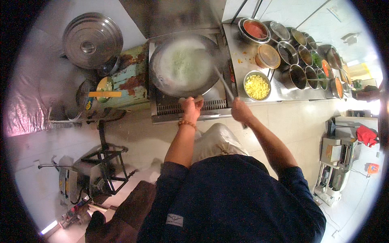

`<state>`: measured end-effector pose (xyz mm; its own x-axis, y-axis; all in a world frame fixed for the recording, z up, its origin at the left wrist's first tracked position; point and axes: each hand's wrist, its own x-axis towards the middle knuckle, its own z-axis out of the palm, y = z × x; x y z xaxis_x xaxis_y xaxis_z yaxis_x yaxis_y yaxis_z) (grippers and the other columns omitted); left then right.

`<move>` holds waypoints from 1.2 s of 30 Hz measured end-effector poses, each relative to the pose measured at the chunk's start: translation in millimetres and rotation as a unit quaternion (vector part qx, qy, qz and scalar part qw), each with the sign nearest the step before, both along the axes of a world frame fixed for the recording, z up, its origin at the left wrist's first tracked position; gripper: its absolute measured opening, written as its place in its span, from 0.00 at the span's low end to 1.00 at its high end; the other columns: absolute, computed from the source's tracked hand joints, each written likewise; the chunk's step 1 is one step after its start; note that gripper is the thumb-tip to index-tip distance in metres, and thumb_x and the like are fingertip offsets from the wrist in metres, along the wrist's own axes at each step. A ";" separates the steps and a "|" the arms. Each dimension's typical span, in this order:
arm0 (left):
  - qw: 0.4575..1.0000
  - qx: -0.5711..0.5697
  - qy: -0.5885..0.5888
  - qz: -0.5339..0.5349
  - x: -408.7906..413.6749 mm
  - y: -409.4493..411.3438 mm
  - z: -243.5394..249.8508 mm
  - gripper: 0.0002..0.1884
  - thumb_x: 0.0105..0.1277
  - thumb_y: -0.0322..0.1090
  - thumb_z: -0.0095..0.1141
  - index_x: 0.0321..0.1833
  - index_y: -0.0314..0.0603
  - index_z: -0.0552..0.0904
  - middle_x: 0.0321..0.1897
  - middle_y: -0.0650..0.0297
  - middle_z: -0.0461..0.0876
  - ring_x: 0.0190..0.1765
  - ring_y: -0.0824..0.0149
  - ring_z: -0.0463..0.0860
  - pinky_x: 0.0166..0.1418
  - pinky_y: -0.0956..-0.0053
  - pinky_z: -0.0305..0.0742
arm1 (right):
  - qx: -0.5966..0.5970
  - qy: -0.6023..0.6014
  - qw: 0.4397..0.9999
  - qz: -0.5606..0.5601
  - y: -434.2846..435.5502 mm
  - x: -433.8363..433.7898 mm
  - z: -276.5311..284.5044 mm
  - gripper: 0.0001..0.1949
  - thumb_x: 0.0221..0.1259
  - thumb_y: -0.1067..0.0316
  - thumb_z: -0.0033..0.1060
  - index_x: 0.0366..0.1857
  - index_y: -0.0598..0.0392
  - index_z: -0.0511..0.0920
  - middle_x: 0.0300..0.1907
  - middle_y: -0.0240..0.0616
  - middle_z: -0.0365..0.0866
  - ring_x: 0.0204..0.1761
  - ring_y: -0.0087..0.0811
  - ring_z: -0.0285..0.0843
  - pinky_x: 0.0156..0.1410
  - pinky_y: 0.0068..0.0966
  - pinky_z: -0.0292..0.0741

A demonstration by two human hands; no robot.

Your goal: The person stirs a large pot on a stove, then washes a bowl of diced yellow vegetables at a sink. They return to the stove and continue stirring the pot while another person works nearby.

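Observation:
A large dark wok point(168, 89) sits on the stove point(218, 97) before me. Steam blurs its contents, a pale, green-tinged liquid or food point(182, 60). My left hand point(192, 107) is closed at the wok's near rim, seemingly around a pale cloth or handle there; the fingers hide most of it. In my right hand point(241, 111) is the long metal handle point(224, 81) of a ladle or spatula. It slants up and left into the wok, and its head is lost in the steam.
Right of the stove, a steel counter point(237, 65) carries a bowl of diced yellow food point(257, 87), a lidded tub point(268, 56), a pot of red sauce point(255, 29) and several other pots. Leftward are a big metal lid point(91, 42) and a bowl point(105, 85). A person's arm point(366, 94) shows far right.

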<state>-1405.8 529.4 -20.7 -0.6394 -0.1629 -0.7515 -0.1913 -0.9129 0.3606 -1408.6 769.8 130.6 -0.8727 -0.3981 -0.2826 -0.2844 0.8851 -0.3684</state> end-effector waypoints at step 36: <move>0.993 -0.018 0.045 -0.108 9.4 -9.1 -3.2 0.13 0.71 0.38 0.44 0.45 0.35 0.77 0.43 0.51 0.86 0.42 0.57 0.85 0.46 0.67 0.79 | 0.132 -0.128 0.979 0.087 8.9 68.2 201.6 0.09 0.63 0.74 0.46 0.44 0.65 0.67 0.26 0.57 0.81 0.32 0.58 0.83 0.38 0.50 0.78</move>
